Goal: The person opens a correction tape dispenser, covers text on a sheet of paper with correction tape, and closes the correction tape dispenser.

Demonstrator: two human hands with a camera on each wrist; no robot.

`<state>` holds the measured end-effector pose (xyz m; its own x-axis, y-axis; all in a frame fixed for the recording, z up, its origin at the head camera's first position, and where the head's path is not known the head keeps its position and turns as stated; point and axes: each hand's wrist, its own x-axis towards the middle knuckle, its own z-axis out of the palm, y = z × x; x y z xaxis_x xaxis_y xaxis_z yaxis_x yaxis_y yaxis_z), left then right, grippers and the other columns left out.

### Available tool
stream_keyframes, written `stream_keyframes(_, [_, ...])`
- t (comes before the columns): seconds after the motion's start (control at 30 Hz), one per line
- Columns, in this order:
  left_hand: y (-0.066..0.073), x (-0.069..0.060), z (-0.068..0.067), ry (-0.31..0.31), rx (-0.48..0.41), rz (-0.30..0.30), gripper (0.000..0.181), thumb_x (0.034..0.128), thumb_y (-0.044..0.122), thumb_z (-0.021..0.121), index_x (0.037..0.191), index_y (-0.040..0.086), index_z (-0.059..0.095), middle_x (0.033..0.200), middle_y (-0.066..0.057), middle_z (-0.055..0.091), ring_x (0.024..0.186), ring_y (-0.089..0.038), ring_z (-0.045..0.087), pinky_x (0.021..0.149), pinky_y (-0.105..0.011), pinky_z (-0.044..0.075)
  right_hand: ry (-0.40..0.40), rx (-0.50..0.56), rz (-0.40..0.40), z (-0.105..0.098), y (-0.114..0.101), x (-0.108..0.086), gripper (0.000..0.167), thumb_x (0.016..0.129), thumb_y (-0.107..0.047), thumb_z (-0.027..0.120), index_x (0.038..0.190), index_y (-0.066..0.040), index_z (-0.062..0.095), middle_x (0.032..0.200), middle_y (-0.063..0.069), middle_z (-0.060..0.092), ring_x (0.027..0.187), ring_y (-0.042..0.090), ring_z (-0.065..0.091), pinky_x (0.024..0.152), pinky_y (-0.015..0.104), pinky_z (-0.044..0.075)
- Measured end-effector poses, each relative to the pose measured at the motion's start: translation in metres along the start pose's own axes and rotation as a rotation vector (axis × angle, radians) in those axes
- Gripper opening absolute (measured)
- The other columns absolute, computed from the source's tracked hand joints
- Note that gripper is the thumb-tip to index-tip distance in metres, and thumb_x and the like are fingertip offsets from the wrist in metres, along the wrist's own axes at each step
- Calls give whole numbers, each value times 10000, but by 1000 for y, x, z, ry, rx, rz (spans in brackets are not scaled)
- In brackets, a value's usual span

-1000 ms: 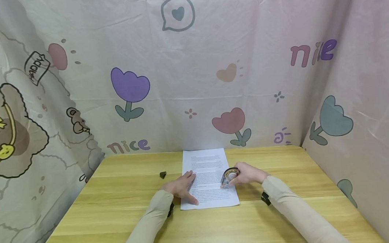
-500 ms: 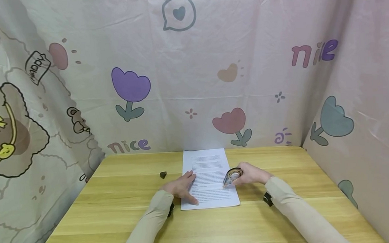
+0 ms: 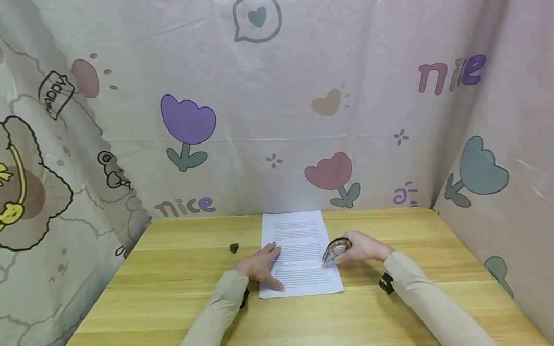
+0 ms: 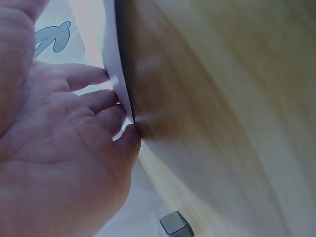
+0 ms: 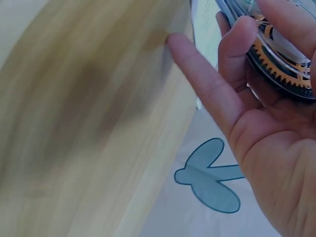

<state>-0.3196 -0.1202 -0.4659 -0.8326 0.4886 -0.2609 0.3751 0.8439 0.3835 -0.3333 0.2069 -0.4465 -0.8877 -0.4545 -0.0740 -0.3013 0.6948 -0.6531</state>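
Note:
Printed sheets of paper [image 3: 300, 250] lie on the wooden table, upright to the wearer. On their left edge rests my left hand [image 3: 262, 267], fingers spread and pressing the paper flat; in the left wrist view its fingertips touch the paper's edge. My right hand [image 3: 363, 247] grips a correction tape dispenser [image 3: 337, 249] at the sheet's right side. The dispenser's tip meets the paper near a text line. Through its clear case, an orange toothed gear [image 5: 276, 54] shows in the right wrist view. Whether tape has been laid is too small to tell.
A small dark cap [image 3: 234, 248] lies on the table [image 3: 179, 282] left of the paper. A patterned cloth [image 3: 255, 116] hangs behind the table and along both sides. Dark wrist devices [image 3: 386, 282] sit under the sleeves.
My right hand has slid a little to the right with the correction tape dispenser, its tip moving along the paper toward the right edge. My left hand stays in place on the paper.

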Motion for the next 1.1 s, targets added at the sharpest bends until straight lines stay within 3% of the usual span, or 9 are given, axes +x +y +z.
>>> stream_keyframes(0.17, [1, 0, 0, -2, 1, 6, 1157, 696, 506, 847, 1561, 68, 215, 1649, -137, 117, 1527, -296, 120, 1239, -469, 175, -29, 133, -33, -3, 12, -4, 230, 764, -214, 832, 903, -75, 713, 771, 42, 716, 636, 144, 612, 586, 298, 558])
stream_keyframes(0.33, [2, 1, -1, -8, 5, 2, 1155, 696, 497, 850, 1559, 61, 219, 1648, -141, 119, 1527, -295, 121, 1240, -465, 172, -53, 344, 31, -5, 20, -8, 313, 796, -204, 806, 1031, -22, 706, 899, 135, 737, 713, 207, 675, 636, 346, 604])
stream_keyframes(0.5, [2, 2, -2, 3, 8, 16, 1126, 703, 481, 852, 1541, 22, 255, 1634, -176, 153, 1516, -328, 150, 1234, -474, 192, -49, 486, 102, -5, 26, -12, 406, 832, -199, 777, 1135, 37, 646, 959, 118, 724, 773, 225, 692, 717, 377, 620])
stream_keyframes(0.6, [-1, 2, -3, 59, -16, 38, 1034, 743, 435, 836, 1509, -17, 310, 1599, -209, 244, 1487, -359, 232, 1217, -494, 232, -42, 539, 115, -5, 26, -14, 435, 849, -202, 761, 1161, 67, 621, 975, 124, 721, 745, 213, 684, 753, 411, 618])
stream_keyframes(0.73, [-9, 2, -7, 239, -23, 41, 683, 815, 296, 793, 1329, -70, 532, 1369, -233, 553, 1288, -379, 512, 1103, -510, 412, -30, 578, 130, -5, 25, -13, 455, 865, -225, 746, 1180, 70, 602, 987, 138, 718, 690, 175, 658, 773, 422, 615])
stream_keyframes(0.83, [-18, 1, -11, 410, 75, -17, 259, 841, 209, 762, 938, -16, 675, 951, -151, 700, 940, -320, 649, 859, -475, 536, -20, 593, 156, -3, 23, -11, 453, 867, -245, 747, 1167, 63, 606, 970, 138, 719, 662, 150, 647, 768, 408, 617])
stream_keyframes(0.93, [-29, -2, -16, 548, 209, -122, 230, 850, 166, 742, 696, 87, 591, 724, -73, 634, 791, -286, 598, 728, -427, 492, 4, 598, 170, 0, 21, -9, 455, 867, -264, 748, 1162, 54, 611, 953, 130, 722, 644, 138, 647, 747, 390, 620])
stream_keyframes(1.0, [-36, -6, -19, 579, 259, -211, 208, 871, 179, 725, 727, 83, 609, 767, -93, 638, 840, -316, 580, 750, -437, 452, 24, 592, 169, 1, 20, -8, 466, 872, -274, 743, 1169, 58, 608, 951, 127, 722, 635, 133, 648, 737, 382, 621])
stream_keyframes(1.1, [-44, -11, -21, 561, 265, -340, 167, 913, 220, 685, 869, 61, 664, 915, -163, 653, 943, -373, 552, 809, -475, 408, 64, 591, 168, 5, 18, -6, 490, 878, -281, 737, 1185, 73, 594, 959, 126, 720, 635, 133, 655, 732, 378, 621])
